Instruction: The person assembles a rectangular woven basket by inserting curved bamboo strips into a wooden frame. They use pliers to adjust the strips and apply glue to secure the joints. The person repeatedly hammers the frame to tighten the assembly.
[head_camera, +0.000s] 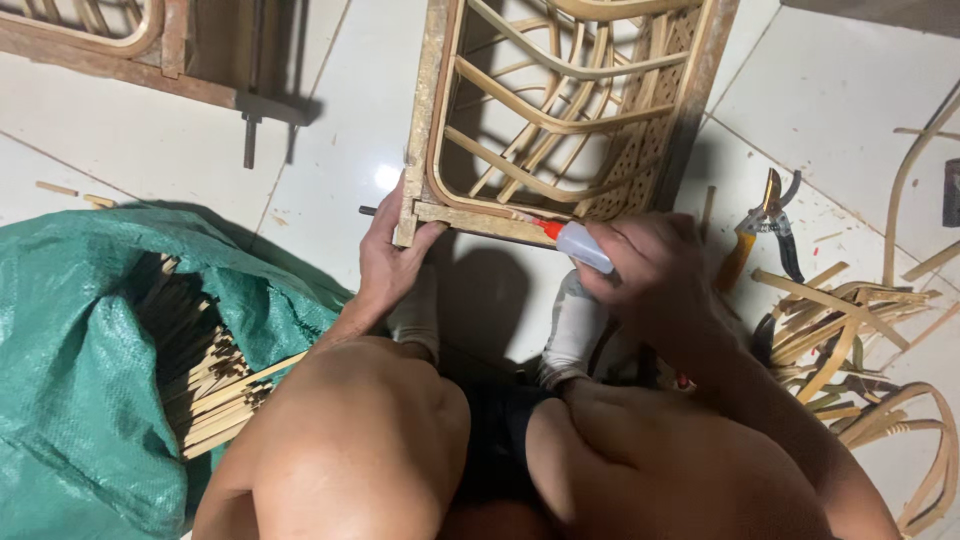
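A rattan and wood frame (560, 110) with curved cane strips stands on the white tiled floor in front of me. My left hand (392, 250) grips its near left corner (408, 228). My right hand (650, 262) holds a small white squeeze bottle (583, 246) with an orange nozzle. The nozzle tip touches the frame's lower rail (500, 222). My knees and white-socked feet (572, 330) are below the frame.
A green woven sack (70, 380) full of cut cane sticks lies at the left. Orange-handled pruning shears (760, 225) and a heap of bent cane offcuts (850, 330) lie at the right. Another wooden frame (120, 50) is at the top left.
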